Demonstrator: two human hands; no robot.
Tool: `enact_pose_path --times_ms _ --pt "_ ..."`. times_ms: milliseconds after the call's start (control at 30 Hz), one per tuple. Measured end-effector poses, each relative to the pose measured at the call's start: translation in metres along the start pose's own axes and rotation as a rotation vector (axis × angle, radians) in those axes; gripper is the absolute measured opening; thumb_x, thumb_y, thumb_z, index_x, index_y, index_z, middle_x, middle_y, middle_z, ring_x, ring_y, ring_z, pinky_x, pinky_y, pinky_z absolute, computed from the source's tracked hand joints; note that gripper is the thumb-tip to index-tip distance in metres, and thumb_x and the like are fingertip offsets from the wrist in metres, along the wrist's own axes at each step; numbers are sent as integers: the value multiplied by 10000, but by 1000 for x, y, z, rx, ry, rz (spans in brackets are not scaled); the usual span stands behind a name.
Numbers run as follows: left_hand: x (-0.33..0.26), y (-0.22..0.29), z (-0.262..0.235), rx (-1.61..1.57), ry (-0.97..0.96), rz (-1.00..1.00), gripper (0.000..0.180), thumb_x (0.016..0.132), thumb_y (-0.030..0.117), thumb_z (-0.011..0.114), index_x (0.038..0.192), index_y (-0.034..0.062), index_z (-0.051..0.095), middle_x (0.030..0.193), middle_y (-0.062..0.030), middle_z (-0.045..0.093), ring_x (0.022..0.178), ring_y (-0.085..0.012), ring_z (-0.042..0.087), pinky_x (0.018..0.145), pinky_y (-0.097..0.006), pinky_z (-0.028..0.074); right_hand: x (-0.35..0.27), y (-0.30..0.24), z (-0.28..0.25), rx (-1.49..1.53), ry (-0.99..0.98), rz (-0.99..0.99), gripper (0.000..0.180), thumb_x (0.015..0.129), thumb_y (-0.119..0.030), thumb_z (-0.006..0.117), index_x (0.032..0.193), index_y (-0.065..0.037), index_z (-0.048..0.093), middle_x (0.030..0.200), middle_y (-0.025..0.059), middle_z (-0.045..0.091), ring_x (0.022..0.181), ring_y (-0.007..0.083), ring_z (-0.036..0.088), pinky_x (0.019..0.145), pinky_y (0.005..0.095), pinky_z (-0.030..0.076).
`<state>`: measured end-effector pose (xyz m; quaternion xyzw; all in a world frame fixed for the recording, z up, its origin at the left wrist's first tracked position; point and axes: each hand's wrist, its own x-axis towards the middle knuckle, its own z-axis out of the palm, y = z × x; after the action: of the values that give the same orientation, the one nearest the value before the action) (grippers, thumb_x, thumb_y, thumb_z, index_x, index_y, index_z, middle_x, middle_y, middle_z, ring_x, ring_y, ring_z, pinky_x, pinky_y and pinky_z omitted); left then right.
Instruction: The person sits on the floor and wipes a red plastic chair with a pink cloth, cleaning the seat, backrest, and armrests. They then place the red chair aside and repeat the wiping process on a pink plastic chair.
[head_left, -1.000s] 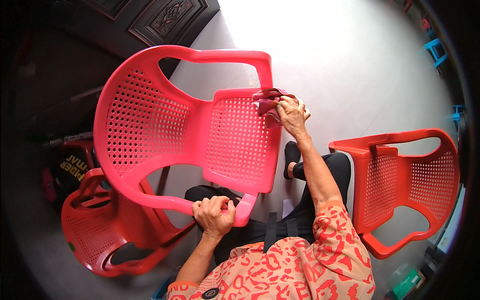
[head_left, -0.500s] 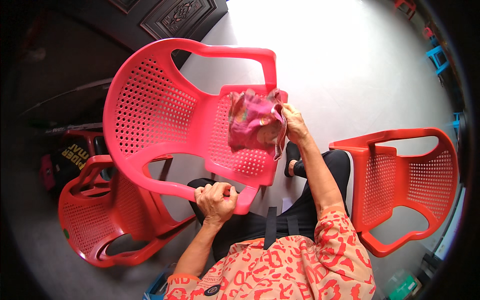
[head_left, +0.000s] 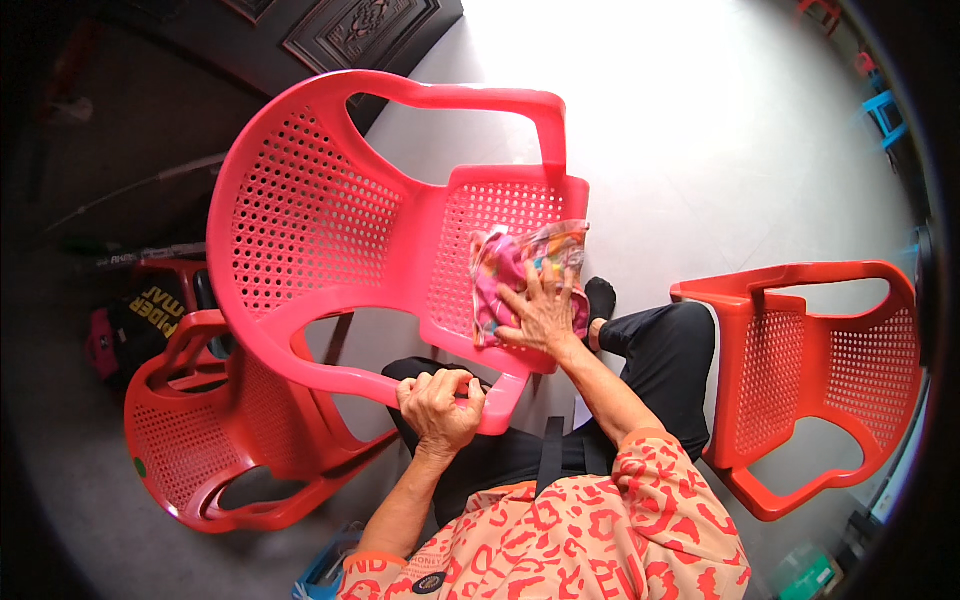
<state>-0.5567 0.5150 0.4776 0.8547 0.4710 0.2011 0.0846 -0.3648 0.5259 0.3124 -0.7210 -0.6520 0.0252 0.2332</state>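
While left fingers [head_left: 437,387] clench the pink chair's arm [head_left: 345,380], lower centre, drag from right fingers [head_left: 535,285] spread on the cloth [head_left: 506,265] could bunch it.

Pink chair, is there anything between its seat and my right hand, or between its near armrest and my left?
Yes, the cloth lies on the seat, under your right hand. Nothing visible stands between your left hand and the armrest it grips.
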Motion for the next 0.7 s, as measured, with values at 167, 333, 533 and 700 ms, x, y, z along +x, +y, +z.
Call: enact_pose_path --times_ms 167,333,533,700 --pt "-2 -3 4 23 -1 16 86 698 236 675 692 160 634 650 33 606 611 -178 531 684 -344 327 -27 -10 9 -37 -15 -4 468 728 -466 665 1159 -295 599 1305 130 408 1250 319 330 966 534 232" --pt "-2 0 1 17 -7 18 59 687 180 648 651 155 608 620 12 578 598 -199 510 676 -360 314 0 12 22 -123 96 63 510 673 -407 704 1156 -283 599 1396 77 377 1266 299 332 932 530 259" --pt "-3 -1 1 33 -38 17 68 690 189 641 650 151 602 616 14 572 602 -194 516 676 -356 316 41 47 28 -168 190 149 441 721 -356 692 1154 -315 622 1493 37 303 1339 339 260 925 590 233" --pt "-1 0 1 42 -36 31 70 695 190 638 651 149 601 614 13 570 603 -197 517 678 -360 318 91 89 12 -147 210 258 502 659 -293 733 1143 -352 613 1508 61 261 1283 462 287 825 559 427"
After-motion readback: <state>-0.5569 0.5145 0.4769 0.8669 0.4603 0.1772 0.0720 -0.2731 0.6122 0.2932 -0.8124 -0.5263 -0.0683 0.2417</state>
